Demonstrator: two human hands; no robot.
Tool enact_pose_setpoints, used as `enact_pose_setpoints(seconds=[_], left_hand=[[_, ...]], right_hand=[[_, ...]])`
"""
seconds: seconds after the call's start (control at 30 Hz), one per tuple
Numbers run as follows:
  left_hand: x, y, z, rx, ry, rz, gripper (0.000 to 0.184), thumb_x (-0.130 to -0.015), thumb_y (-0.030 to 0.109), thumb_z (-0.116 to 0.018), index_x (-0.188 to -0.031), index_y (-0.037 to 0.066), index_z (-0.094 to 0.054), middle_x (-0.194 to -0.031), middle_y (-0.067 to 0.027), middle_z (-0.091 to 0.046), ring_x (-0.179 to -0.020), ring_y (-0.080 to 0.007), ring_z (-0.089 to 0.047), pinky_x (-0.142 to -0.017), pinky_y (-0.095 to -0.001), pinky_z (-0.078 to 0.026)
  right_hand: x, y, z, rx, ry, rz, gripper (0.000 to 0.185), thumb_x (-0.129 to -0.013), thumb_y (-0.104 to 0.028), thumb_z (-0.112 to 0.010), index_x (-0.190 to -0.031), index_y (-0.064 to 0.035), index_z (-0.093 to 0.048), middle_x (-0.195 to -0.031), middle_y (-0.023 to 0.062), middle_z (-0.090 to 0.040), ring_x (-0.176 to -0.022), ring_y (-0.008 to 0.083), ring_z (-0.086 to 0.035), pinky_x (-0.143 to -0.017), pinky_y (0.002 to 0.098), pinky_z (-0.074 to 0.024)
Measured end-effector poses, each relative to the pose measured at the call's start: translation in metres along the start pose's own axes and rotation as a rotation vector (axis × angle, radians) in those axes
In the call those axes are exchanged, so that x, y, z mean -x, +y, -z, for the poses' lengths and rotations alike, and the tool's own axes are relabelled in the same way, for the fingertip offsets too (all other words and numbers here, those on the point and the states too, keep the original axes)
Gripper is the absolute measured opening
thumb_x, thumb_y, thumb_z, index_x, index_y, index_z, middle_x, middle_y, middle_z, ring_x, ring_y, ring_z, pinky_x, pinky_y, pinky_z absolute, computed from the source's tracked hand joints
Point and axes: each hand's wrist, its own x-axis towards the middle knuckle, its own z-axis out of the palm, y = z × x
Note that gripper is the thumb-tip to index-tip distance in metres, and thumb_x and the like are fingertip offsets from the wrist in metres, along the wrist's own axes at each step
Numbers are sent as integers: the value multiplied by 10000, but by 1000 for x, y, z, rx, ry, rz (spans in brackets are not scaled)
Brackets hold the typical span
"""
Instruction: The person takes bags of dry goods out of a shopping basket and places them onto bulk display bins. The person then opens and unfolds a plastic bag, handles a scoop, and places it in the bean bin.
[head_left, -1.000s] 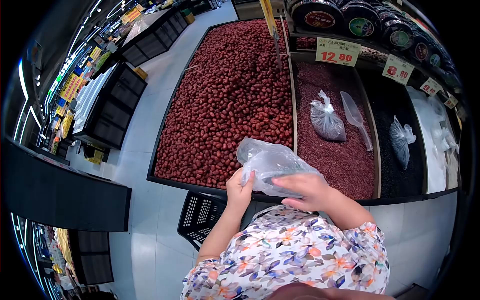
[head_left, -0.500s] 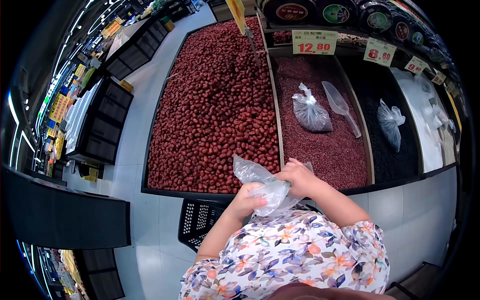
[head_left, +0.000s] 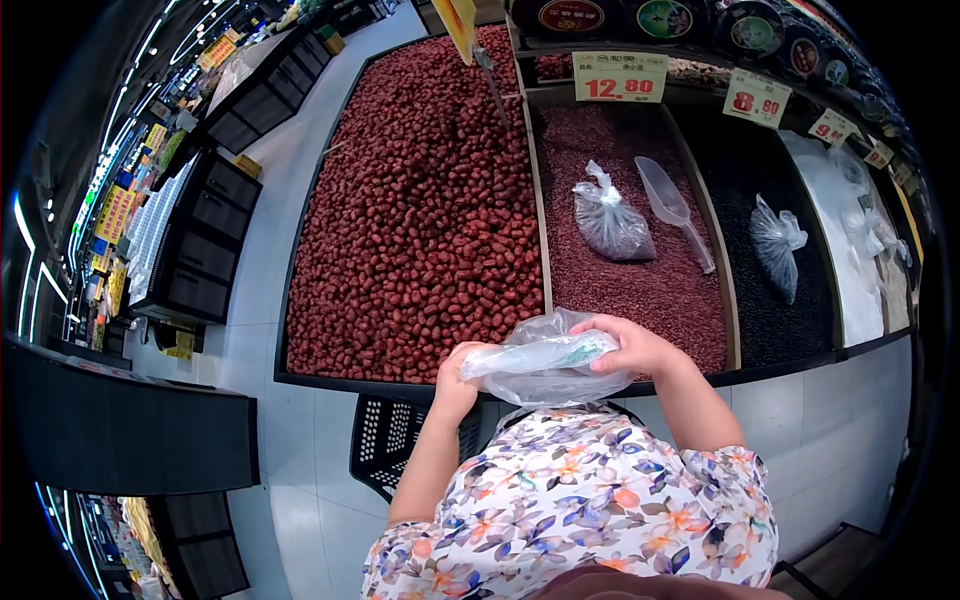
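Observation:
A clear plastic bag (head_left: pixel 545 372) is stretched sideways between my two hands, its mouth spread wide. My left hand (head_left: pixel 460 382) grips the bag's left edge with closed fingers. On the other side, my right hand (head_left: pixel 628 347) pinches the right edge, thumb below and fingers above; a patch of green print shows beside it. Both hands are over the front edge of the bins. Just beyond them lie the red dates (head_left: pixel 430 230) in a wide bin and the small red beans (head_left: pixel 640 310) in a narrower one.
On the red beans rest a knotted filled bag (head_left: pixel 612 225) and a clear scoop (head_left: pixel 665 192). Another tied bag (head_left: pixel 779 247) sits on black beans (head_left: pixel 745 340). Price signs (head_left: pixel 620 78) stand along the back. A black basket (head_left: pixel 385 440) is below my left forearm.
My hands have moved apart, left hand leftward and right hand rightward. The bag between them has gone from bunched up to spread wide.

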Motion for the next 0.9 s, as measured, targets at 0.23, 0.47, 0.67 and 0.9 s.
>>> enact_pose_setpoints(seconds=[0.23, 0.47, 0.67, 0.9], left_hand=[[5, 5, -20, 1120, -31, 509, 310, -878, 47, -486, -1170, -55, -497, -1130, -165, -582, -1001, -267, -596, -897, -398, -479], [15, 10, -50, 9, -315, 165, 448, -680, 134, -727, -1082, -8, -587, -1042, -108, -623, -928, -216, -603, -800, -314, -464], [2, -16, -38, -351, 213, -7, 196, -779, 3, -545, -936, 16, -660, -917, -120, -644, -836, -237, -624, -771, -315, -482], [8, 0, -29, 854, 143, 462, 340, -817, 53, -551, -1132, -72, -521, -1029, -149, -625, -944, -235, -617, -867, -355, -488]], right_hand=[[-4, 18, 2, 728, 151, -136, 257, -753, -77, -654, -998, -5, -631, -942, 93, -667, -852, 200, -639, -762, 317, -499], [11, 24, 30, -824, 157, -190, 252, -829, -99, -566, -1043, 35, -580, -990, 131, -636, -858, 203, -640, -782, 333, -523], [32, 13, 37, -553, 11, -238, 244, -775, -111, -655, -980, 0, -583, -895, 48, -629, -810, 115, -601, -726, 260, -487], [36, 61, 42, -78, 172, -315, 112, -736, -36, -627, -842, -40, -590, -758, -6, -592, -699, 77, -536, -643, 231, -428]])
